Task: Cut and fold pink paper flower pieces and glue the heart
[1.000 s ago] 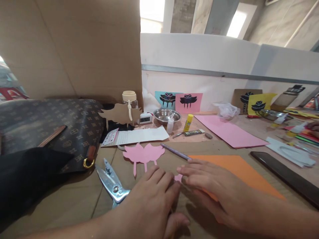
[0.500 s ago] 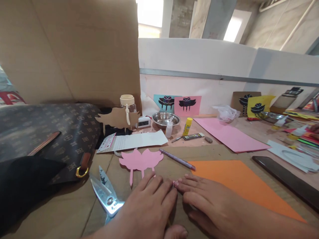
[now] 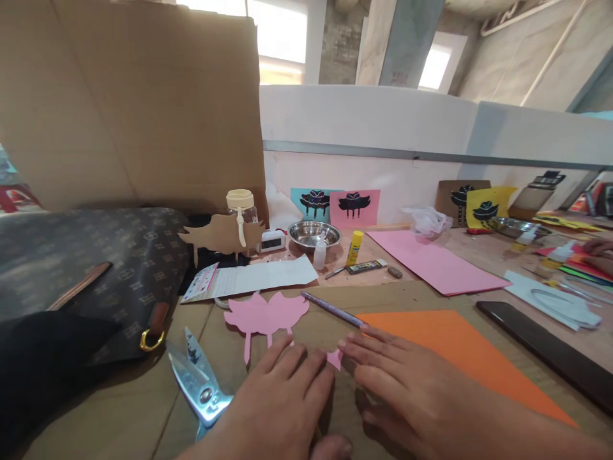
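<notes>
My left hand (image 3: 287,396) lies palm down on the cardboard, fingers stretched out, close below the legs of a pink paper cutout (image 3: 266,314). My right hand (image 3: 402,374) rests flat beside it, fingers extended, its fingertips at a small pink paper piece (image 3: 334,360). Part of that piece shows between the two hands; whether more lies under the fingers is hidden. A purple pencil (image 3: 332,308) lies just beyond the right fingertips. Left of my left hand are open scissors (image 3: 204,390), their handles covered by the hand and wrist. An orange sheet (image 3: 445,345) extends beside and beyond my right hand.
Across the back stand a glue stick (image 3: 354,248), a small white bottle (image 3: 320,253), a steel bowl (image 3: 315,235) and a folded white card (image 3: 263,278). A patterned bag (image 3: 90,268) occupies the left. A dark bar (image 3: 546,351) and pink sheet (image 3: 435,262) lie right. Another person's hand (image 3: 601,251) shows far right.
My hands have moved slightly apart, and more of the small pink paper piece shows between them. My right fingertips now reach the pencil's end. The view has tilted up a little.
</notes>
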Demonstrator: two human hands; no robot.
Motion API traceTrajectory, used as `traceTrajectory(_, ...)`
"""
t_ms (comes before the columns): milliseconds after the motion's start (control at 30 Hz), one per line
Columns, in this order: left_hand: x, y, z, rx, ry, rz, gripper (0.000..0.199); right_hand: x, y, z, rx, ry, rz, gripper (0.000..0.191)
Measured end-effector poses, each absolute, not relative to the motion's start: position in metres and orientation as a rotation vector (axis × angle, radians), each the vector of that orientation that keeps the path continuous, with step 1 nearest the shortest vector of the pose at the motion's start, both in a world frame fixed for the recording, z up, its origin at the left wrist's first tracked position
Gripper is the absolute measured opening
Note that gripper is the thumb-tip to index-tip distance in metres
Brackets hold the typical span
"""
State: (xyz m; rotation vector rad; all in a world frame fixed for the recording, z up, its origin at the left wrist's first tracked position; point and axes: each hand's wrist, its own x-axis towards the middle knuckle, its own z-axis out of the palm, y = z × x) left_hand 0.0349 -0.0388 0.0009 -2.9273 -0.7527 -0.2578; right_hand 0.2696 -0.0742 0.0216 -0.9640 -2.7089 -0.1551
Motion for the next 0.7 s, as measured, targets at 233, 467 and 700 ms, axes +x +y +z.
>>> traceTrajectory(233,0.036,-0.041,0.005,-2.973,-0.798,-0.126,0.061,0.262,-0.077,0.030,-1.246,-2.809,0.315,0.041)
traceTrajectory(467,0.034,-0.042,0.003,-3.003,-0.841,-0.243,0.057,0.265,-0.073,0.027,-1.314,-2.728,0.292,0.043)
traceTrajectory(700,0.032,-0.044,0.000,-2.993,-0.855,-0.301,0.055,0.270,-0.072,0.015,-1.180,-2.669,0.094,0.032)
